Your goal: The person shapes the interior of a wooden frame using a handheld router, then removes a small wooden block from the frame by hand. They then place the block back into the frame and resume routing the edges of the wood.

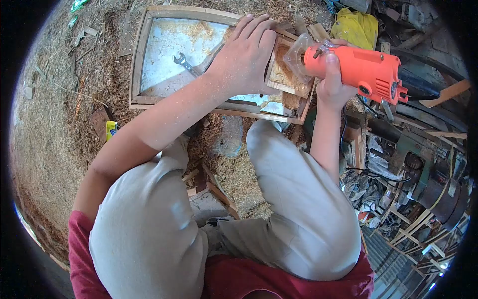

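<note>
My right hand (334, 82) is wrapped round the orange body of a trim router (373, 72), which is tilted on its side. Its clear plastic base (296, 61) faces left, over the right part of a small wooden frame (285, 79). On the left side of that piece, my left hand (249, 52) grips its edge, hiding part of it under the palm. Both rest on a low work surface with a wooden rim (137, 65) and a pale, dusty top. A metal wrench (185, 64) lies there, left of my left forearm.
Sawdust and shavings (59, 119) cover the ground at left, with a yellow packet (110, 129) on it. A yellow bag (354, 27) lies at the top right. Scrap wood, cables and a green machine (411, 149) crowd the right side. My knees are close below the work surface.
</note>
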`<state>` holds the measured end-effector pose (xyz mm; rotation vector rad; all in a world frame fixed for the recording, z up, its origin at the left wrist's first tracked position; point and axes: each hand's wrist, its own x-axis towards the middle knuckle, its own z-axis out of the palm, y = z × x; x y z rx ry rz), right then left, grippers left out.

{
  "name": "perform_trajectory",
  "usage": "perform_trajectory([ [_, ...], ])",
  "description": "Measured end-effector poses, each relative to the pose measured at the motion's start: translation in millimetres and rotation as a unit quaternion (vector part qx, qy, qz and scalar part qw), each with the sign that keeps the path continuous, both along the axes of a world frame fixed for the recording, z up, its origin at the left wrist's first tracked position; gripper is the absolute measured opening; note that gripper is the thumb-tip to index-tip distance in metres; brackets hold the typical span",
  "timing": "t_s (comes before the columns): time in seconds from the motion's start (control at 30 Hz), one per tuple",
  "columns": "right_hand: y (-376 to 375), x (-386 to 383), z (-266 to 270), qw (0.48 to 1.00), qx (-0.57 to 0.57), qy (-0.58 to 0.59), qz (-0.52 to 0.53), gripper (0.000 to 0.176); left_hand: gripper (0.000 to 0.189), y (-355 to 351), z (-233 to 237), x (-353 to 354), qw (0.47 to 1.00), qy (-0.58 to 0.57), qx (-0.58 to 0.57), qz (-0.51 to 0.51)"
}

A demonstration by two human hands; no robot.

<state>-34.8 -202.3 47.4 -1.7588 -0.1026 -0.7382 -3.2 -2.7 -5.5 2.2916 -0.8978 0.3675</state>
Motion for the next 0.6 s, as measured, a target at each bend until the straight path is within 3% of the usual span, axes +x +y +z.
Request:
perform_trajectory([
  [0.6,-12,-5,-2,1.000,0.010,-0.005,-0.007,0.047,0.108,1,3,-1,1.000,0.008,0.019,0.003],
])
